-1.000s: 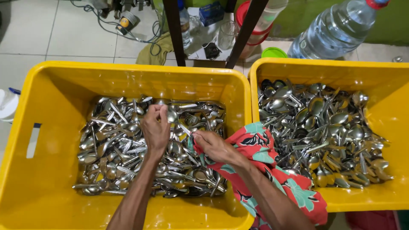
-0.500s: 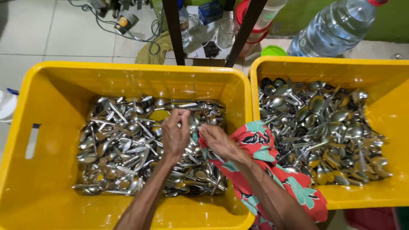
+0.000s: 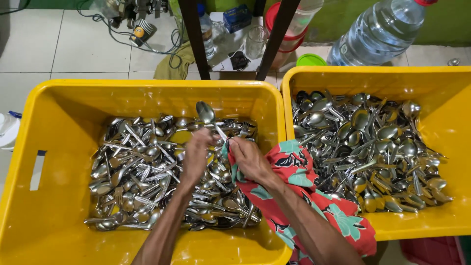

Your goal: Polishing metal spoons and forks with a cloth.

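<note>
Left hand (image 3: 196, 154), a second ago flat in pile, now risen, fingers clamped on spoon (image 3: 210, 118), bowl pointing 12 o'clock above left crate (image 3: 49, 122). Right hand (image 3: 250, 159) closed on red cloth (image 3: 314, 191), meeting handle. Judged: wiping begins. Right crate (image 3: 451, 98) at 3 o'clock.

It looks like the washing-up area of an eatery; two yellow crates (image 3: 64, 98) hold heaps of metal spoons and forks (image 3: 373, 147) on a tiled floor (image 3: 83, 44); at 1 o'clock lies a large water bottle (image 3: 378, 32).
</note>
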